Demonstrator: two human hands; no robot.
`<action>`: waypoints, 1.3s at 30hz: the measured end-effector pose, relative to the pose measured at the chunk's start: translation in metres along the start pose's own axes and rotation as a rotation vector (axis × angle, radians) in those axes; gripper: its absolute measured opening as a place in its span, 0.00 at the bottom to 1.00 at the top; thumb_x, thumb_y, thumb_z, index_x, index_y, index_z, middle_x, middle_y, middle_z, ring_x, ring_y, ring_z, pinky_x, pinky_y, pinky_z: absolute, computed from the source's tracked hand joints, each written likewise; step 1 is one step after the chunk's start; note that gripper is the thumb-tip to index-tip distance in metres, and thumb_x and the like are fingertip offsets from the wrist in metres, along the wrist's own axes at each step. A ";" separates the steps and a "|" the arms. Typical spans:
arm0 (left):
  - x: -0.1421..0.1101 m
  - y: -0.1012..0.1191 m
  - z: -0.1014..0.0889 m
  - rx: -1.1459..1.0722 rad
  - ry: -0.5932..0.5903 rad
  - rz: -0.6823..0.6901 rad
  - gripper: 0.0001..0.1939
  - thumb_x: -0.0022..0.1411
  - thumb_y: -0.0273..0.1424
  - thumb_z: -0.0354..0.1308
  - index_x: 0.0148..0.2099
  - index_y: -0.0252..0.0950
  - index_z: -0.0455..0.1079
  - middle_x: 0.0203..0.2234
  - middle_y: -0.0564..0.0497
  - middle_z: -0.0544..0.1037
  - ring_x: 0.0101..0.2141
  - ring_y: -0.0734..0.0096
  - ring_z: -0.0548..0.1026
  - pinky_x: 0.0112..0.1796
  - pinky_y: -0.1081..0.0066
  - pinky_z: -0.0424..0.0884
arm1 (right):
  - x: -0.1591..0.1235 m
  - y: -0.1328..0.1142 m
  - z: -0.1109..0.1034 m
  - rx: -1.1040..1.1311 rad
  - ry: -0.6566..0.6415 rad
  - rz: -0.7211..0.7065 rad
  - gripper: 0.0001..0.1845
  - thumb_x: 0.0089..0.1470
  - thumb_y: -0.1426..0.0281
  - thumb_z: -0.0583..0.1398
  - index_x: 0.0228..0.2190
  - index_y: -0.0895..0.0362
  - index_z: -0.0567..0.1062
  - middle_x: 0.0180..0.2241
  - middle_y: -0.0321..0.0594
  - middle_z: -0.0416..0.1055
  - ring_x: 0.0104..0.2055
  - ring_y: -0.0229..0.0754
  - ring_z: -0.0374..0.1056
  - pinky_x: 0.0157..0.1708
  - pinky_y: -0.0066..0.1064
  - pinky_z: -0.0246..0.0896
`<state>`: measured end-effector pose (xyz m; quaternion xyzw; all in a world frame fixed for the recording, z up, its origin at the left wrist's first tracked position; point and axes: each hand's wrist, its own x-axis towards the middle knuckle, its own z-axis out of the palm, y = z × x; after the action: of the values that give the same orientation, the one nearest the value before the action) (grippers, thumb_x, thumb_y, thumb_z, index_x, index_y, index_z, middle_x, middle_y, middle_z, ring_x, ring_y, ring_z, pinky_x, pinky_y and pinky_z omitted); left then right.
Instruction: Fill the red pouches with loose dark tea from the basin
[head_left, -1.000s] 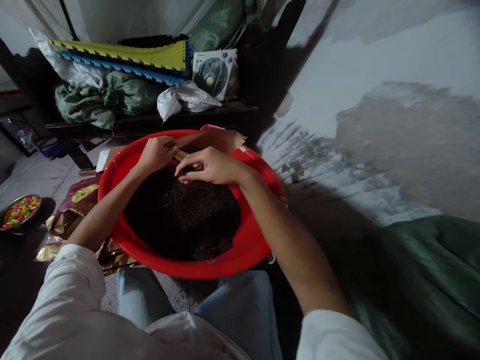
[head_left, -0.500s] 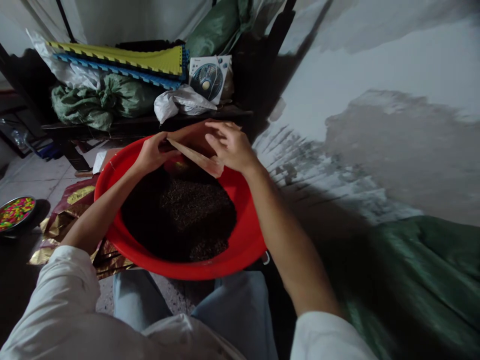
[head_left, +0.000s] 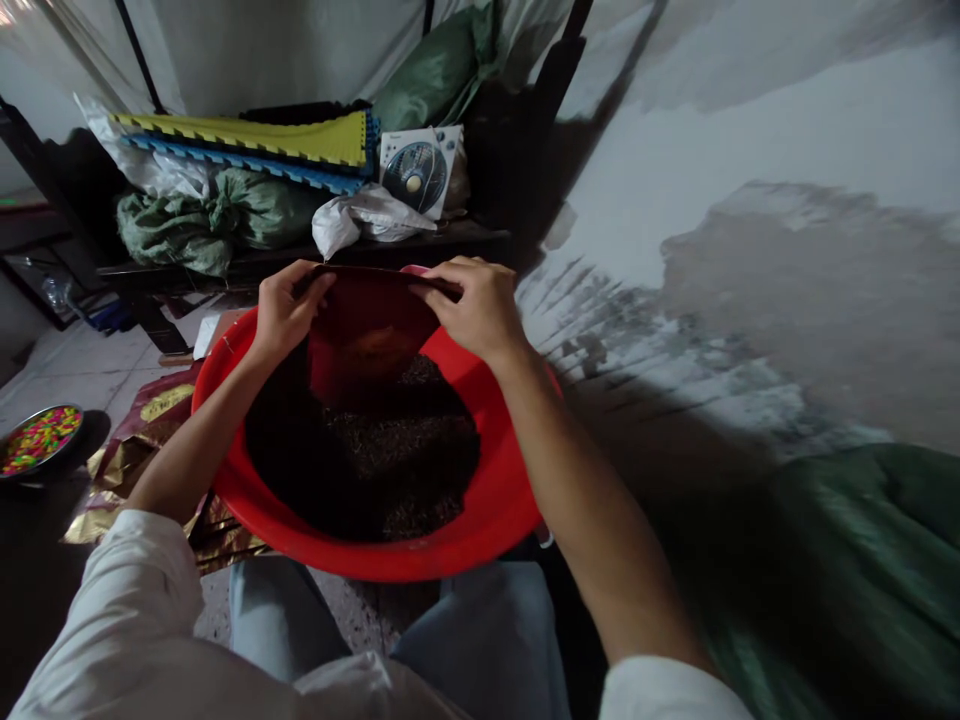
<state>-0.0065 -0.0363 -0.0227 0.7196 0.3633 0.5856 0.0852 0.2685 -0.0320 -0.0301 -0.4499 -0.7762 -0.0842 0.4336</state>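
My left hand [head_left: 287, 308] pinches the left end of the top edge of a dark red bag [head_left: 360, 325]. At the other end of that edge, my right hand [head_left: 478, 308] holds it between thumb and fingers. The edge is stretched nearly straight between the hands, and the bag hangs upright over the far side of a large red basin [head_left: 382, 563]. Dark, dry, loose bits [head_left: 397, 445], too dim to name, lie in the basin. Whether the bag contains anything is hidden.
Maroon and gold bags [head_left: 161, 405] lie left of the basin, near a bowl of bright-coloured pieces [head_left: 41, 440]. Behind stands a dark bench [head_left: 480, 240] with foam mats [head_left: 262, 138], sacks [head_left: 180, 220] and a fan [head_left: 420, 170]. A stained wall [head_left: 750, 270] and green sacking [head_left: 885, 530] are at right.
My right hand's fingers were spread beside the bag's slanting, gaping mouth; they have closed on its edge. The mouth is drawn flat and level, and the bag's dark red side faces me.
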 end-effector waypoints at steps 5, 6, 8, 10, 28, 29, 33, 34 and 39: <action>0.000 0.006 -0.002 0.085 -0.017 0.076 0.20 0.72 0.48 0.66 0.36 0.38 0.76 0.26 0.52 0.78 0.28 0.71 0.75 0.30 0.71 0.70 | -0.001 -0.013 -0.001 -0.027 0.054 -0.079 0.13 0.74 0.63 0.59 0.47 0.49 0.85 0.47 0.44 0.83 0.54 0.57 0.74 0.64 0.58 0.53; -0.002 0.009 -0.001 0.107 -0.022 0.097 0.17 0.73 0.46 0.66 0.37 0.37 0.77 0.28 0.51 0.80 0.30 0.70 0.76 0.32 0.71 0.72 | -0.003 -0.022 -0.001 -0.040 0.055 -0.116 0.13 0.74 0.65 0.58 0.48 0.48 0.85 0.48 0.43 0.83 0.55 0.56 0.73 0.66 0.59 0.50; -0.005 0.017 0.002 0.149 -0.025 0.146 0.13 0.74 0.41 0.65 0.41 0.37 0.79 0.32 0.50 0.83 0.34 0.69 0.79 0.37 0.70 0.74 | -0.004 -0.041 0.001 -0.057 0.056 -0.174 0.15 0.75 0.67 0.56 0.49 0.48 0.84 0.48 0.42 0.83 0.55 0.55 0.73 0.67 0.59 0.48; -0.008 0.024 0.004 0.185 -0.028 0.197 0.09 0.74 0.36 0.64 0.43 0.37 0.80 0.35 0.49 0.84 0.37 0.68 0.80 0.41 0.69 0.76 | -0.005 -0.055 0.003 -0.055 0.066 -0.200 0.16 0.76 0.68 0.55 0.50 0.48 0.83 0.48 0.42 0.83 0.54 0.53 0.73 0.67 0.56 0.48; -0.015 0.028 0.011 0.313 -0.007 0.321 0.12 0.77 0.40 0.61 0.42 0.38 0.77 0.32 0.49 0.81 0.32 0.68 0.76 0.36 0.68 0.72 | 0.000 -0.048 0.008 -0.043 0.122 -0.198 0.18 0.77 0.57 0.55 0.41 0.51 0.81 0.38 0.42 0.80 0.47 0.54 0.74 0.65 0.56 0.51; -0.015 0.027 0.012 0.321 -0.003 0.313 0.14 0.78 0.41 0.61 0.42 0.38 0.77 0.32 0.50 0.80 0.32 0.68 0.76 0.35 0.68 0.71 | 0.001 -0.043 0.009 -0.046 0.125 -0.195 0.21 0.77 0.55 0.55 0.40 0.52 0.81 0.37 0.41 0.80 0.47 0.53 0.74 0.65 0.56 0.52; -0.017 0.024 0.016 0.313 0.008 0.322 0.18 0.79 0.45 0.59 0.41 0.38 0.76 0.32 0.49 0.80 0.33 0.68 0.76 0.37 0.67 0.72 | 0.003 -0.025 0.015 -0.062 0.109 -0.189 0.29 0.76 0.45 0.53 0.39 0.53 0.82 0.34 0.41 0.79 0.43 0.51 0.74 0.64 0.55 0.56; -0.018 0.025 0.017 0.307 0.009 0.325 0.19 0.79 0.46 0.58 0.41 0.38 0.76 0.32 0.49 0.80 0.33 0.67 0.76 0.38 0.67 0.73 | 0.003 -0.022 0.016 -0.069 0.106 -0.188 0.31 0.75 0.43 0.53 0.39 0.53 0.82 0.33 0.41 0.79 0.43 0.51 0.74 0.62 0.55 0.57; -0.025 0.038 0.020 0.272 0.020 0.328 0.25 0.80 0.53 0.53 0.41 0.38 0.75 0.32 0.49 0.79 0.33 0.67 0.77 0.38 0.66 0.73 | 0.002 -0.018 0.012 -0.127 0.135 -0.173 0.34 0.73 0.39 0.53 0.37 0.54 0.82 0.34 0.42 0.80 0.43 0.52 0.74 0.60 0.55 0.59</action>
<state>0.0261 -0.0736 -0.0272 0.7679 0.3180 0.5444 -0.1130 0.2469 -0.0354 -0.0309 -0.4010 -0.7744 -0.2003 0.4465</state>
